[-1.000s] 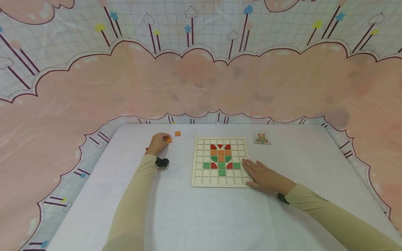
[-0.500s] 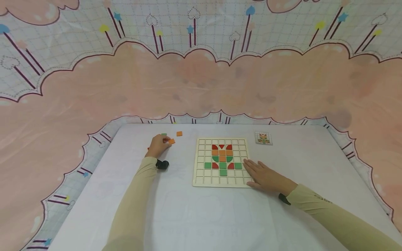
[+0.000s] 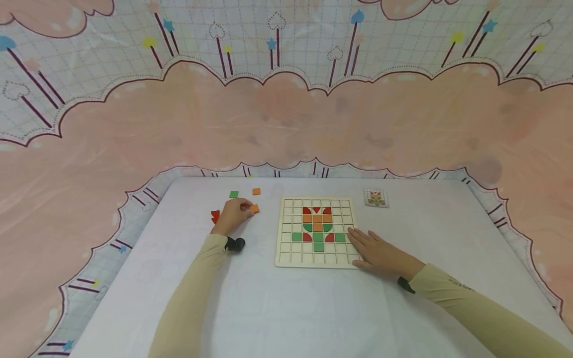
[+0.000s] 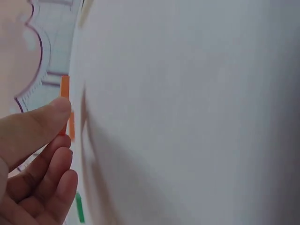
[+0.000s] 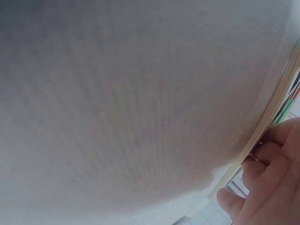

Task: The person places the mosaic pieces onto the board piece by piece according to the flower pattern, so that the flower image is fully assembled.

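Note:
My left hand pinches an orange square tile left of the wooden grid board. In the left wrist view the thumb lies on one face of that tile, which is seen edge-on above the white table. The right hand rests with straight fingers on the board's right edge. Red, orange and green tiles on the board form a flower-like figure, with a green square at its foot. In the right wrist view the fingers touch the side of the board.
Beyond the left hand lie a loose orange tile and a green tile. Red pieces lie to its left, partly hidden. A small pattern card lies behind the board on the right. A patterned cloth hangs behind the table.
My left hand has moved right and slightly nearer with the orange tile, uncovering the green tile and red pieces. The right hand stays on the board.

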Motion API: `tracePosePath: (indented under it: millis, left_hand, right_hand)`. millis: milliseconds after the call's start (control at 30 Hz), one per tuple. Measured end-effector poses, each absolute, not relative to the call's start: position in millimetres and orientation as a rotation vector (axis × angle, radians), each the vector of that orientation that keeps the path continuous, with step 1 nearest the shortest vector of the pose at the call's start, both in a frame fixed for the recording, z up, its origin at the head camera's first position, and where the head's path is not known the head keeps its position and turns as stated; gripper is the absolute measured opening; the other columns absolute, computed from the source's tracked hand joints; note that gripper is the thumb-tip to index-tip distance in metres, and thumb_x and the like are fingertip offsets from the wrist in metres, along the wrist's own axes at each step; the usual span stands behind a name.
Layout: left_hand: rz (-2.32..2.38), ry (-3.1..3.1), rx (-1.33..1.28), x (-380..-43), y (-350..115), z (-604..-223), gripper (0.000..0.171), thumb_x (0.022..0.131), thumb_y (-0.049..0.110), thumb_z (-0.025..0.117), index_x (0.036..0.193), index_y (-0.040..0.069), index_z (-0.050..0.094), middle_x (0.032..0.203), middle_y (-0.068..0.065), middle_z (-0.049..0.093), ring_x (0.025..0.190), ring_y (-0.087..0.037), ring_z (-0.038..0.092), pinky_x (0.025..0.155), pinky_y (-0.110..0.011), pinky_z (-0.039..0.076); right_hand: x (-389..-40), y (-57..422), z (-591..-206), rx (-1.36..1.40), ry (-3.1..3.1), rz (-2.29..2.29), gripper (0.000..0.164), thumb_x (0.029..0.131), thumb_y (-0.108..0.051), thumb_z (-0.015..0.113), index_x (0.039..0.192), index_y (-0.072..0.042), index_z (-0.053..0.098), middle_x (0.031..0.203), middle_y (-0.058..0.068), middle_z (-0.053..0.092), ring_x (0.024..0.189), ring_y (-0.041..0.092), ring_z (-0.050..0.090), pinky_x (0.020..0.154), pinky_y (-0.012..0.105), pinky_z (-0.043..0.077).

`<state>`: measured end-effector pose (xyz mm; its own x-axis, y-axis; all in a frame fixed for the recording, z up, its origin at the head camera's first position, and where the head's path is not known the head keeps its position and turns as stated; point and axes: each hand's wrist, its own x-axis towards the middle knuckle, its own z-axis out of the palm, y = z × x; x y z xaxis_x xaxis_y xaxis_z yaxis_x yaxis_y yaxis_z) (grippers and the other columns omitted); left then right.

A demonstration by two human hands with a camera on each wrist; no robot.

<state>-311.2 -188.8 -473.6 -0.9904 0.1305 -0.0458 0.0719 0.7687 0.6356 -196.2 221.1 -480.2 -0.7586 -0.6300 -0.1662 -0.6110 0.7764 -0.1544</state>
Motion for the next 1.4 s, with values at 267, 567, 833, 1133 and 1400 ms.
tracePosePath:
  millis: [267,567,833,1133,1400]
  left_hand:
    - [1.033,2.822,0.354,-282.6,-148.5,-465.1,0.026,0.083,0.013,0.07,0.108,0.004,0.068,0.108,-0.01,0.066,0.099,-0.023,0.058,0.088,-0.036,0.05]
    - [1.016,2.751,0.551,-250.9,-109.1,-461.0,0.026,0.081,0.013,0.073,0.105,0.006,0.069,0.102,-0.005,0.065,0.094,-0.018,0.058,0.087,-0.034,0.051]
    - [0.989,2.649,0.67,-239.2,-90.7,-467.9,0.026,0.08,0.013,0.073,0.105,0.004,0.068,0.103,-0.006,0.065,0.092,-0.017,0.056,0.086,-0.034,0.049]
    - [0.901,2.646,0.779,-237.0,-76.5,-474.0,0.026,0.078,0.015,0.075,0.101,0.005,0.07,0.097,-0.002,0.067,0.091,-0.013,0.059,0.083,-0.027,0.05]
    - [0.832,2.66,0.77,-237.4,-71.6,-479.0,0.026,0.077,0.017,0.077,0.102,0.009,0.07,0.095,0.002,0.066,0.091,-0.01,0.056,0.084,-0.025,0.049]
  right_hand:
    - [-197.6,222.6,-482.4,-0.997,2.773,-0.116,0.073,0.096,-0.048,0.043,0.148,-0.001,0.022,0.156,0.015,0.02,0.144,0.031,0.02,0.114,0.054,0.022]
    - [-197.4,221.3,-480.5,-0.991,2.771,-0.116,0.073,0.096,-0.047,0.043,0.148,0.0,0.022,0.156,0.015,0.019,0.144,0.031,0.02,0.114,0.054,0.021]
    - [-196.2,221.1,-480.4,-0.99,2.774,-0.136,0.073,0.096,-0.046,0.044,0.148,0.0,0.022,0.156,0.015,0.02,0.144,0.031,0.02,0.114,0.054,0.021]
    - [-196.8,220.8,-480.6,-0.999,2.777,-0.132,0.073,0.096,-0.046,0.044,0.148,-0.001,0.022,0.156,0.015,0.02,0.144,0.031,0.021,0.114,0.054,0.022]
    - [-196.1,220.4,-480.1,-0.983,2.772,-0.13,0.073,0.096,-0.047,0.044,0.148,-0.001,0.021,0.156,0.015,0.02,0.144,0.031,0.02,0.114,0.054,0.02]
